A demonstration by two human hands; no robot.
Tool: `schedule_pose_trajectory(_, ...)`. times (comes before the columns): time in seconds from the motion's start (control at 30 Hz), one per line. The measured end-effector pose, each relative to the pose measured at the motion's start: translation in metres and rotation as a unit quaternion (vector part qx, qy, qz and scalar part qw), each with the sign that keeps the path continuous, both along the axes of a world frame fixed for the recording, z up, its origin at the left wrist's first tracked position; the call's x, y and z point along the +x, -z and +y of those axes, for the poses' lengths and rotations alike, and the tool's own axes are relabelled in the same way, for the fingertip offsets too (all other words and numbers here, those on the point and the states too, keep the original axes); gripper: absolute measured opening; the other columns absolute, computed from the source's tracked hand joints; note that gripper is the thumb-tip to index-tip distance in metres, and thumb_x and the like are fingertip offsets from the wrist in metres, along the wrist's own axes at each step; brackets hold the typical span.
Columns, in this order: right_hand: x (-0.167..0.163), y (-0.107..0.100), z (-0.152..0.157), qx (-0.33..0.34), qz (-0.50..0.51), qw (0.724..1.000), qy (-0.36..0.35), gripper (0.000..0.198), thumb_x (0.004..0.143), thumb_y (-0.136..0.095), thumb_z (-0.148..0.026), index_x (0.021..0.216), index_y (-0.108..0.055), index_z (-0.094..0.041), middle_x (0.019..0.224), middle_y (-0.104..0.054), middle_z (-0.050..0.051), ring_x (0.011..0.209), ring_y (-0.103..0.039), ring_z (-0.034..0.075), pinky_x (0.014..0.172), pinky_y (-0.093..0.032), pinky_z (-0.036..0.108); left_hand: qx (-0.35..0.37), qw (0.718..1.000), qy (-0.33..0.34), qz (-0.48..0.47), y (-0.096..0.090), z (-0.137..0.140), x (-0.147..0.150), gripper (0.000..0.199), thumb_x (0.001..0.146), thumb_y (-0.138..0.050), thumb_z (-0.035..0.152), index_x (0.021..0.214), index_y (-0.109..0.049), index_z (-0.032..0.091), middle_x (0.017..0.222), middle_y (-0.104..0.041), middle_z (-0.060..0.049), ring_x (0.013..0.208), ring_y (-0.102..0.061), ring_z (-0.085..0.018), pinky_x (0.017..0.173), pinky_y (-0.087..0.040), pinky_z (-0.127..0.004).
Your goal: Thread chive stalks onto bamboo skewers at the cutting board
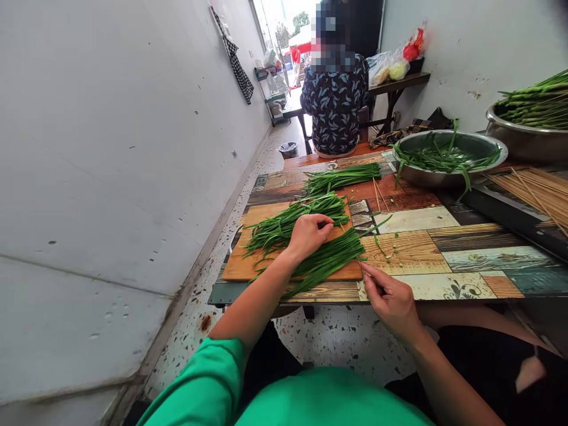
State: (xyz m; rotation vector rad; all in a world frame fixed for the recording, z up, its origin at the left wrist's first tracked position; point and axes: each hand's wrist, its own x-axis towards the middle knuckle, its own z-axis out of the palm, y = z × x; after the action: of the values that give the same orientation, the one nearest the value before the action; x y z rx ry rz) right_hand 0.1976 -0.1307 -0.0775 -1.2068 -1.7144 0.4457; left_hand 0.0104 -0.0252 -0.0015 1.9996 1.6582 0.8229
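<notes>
My left hand (308, 234) rests fingers-down on a bunch of green chives (326, 260) lying across a wooden cutting board (237, 266). My right hand (390, 299) is at the cut end of that bunch, at the board's right edge, pinching a thin wooden skewer (366, 273) whose tip touches the chives. A looser pile of chives (288, 222) lies further back on the board. Another neat bunch (341, 176) lies on the table beyond it.
A steel bowl (448, 157) with chives stands at back right, a bigger bowl (528, 139) of stalks beyond it. Bamboo skewers (539, 189) lie on a dark tray at right. A person (335, 100) sits with their back to me. A white wall runs along the left.
</notes>
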Motion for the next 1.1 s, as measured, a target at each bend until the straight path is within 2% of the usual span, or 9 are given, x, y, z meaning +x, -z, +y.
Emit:
schedule_pose_trajectory(0.47, -0.0003, -0.0003, 0.0012, 0.012, 0.004, 1.000, 0.001, 0.030, 0.087, -0.051, -0.022, 0.107, -0.068, -0.009, 0.098, -0.073, 0.012, 0.083, -0.071, 0.017, 0.072, -0.057, 0.023, 0.003, 0.999, 0.014, -0.047, 0.0070, 0.0009, -0.0003, 0.022, 0.078, -0.060, 0.020, 0.094, -0.074, 0.014, 0.073, -0.070, -0.002, 0.056, -0.051, -0.008, 0.055, -0.038, -0.019)
schedule_pose_trajectory(0.73, 0.0006, 0.0003, 0.0013, 0.005, 0.003, 1.000, -0.003, 0.030, 0.087, -0.050, -0.022, 0.107, -0.068, -0.007, 0.098, -0.073, 0.012, 0.081, -0.071, 0.017, 0.070, -0.056, 0.022, -0.011, 0.998, 0.023, -0.055, 0.0095, 0.0043, -0.0002, 0.024, 0.078, -0.058, 0.020, 0.095, -0.074, 0.013, 0.061, -0.065, 0.001, 0.048, -0.041, -0.006, 0.050, -0.032, -0.019)
schedule_pose_trajectory(1.0, -0.0005, 0.0006, 0.0021, -0.019, 0.013, 1.000, -0.003, 0.030, 0.087, -0.050, -0.024, 0.108, -0.068, -0.011, 0.094, -0.074, 0.009, 0.074, -0.070, 0.015, 0.067, -0.056, 0.023, -0.020, 0.998, 0.033, -0.049, 0.0099, 0.0054, -0.0004, 0.023, 0.079, -0.060, 0.021, 0.096, -0.074, 0.014, 0.061, -0.067, 0.000, 0.049, -0.047, -0.008, 0.050, -0.035, -0.019)
schedule_pose_trajectory(1.1, -0.0010, 0.0017, 0.0023, -0.014, 0.016, 1.000, 0.001, 0.030, 0.087, -0.050, -0.024, 0.108, -0.068, -0.011, 0.092, -0.074, 0.009, 0.071, -0.070, 0.015, 0.065, -0.056, 0.023, -0.016, 0.997, 0.066, -0.039, 0.0090, 0.0029, -0.0006, 0.021, 0.079, -0.060, 0.019, 0.094, -0.074, 0.016, 0.074, -0.072, -0.002, 0.061, -0.060, -0.010, 0.060, -0.044, -0.020)
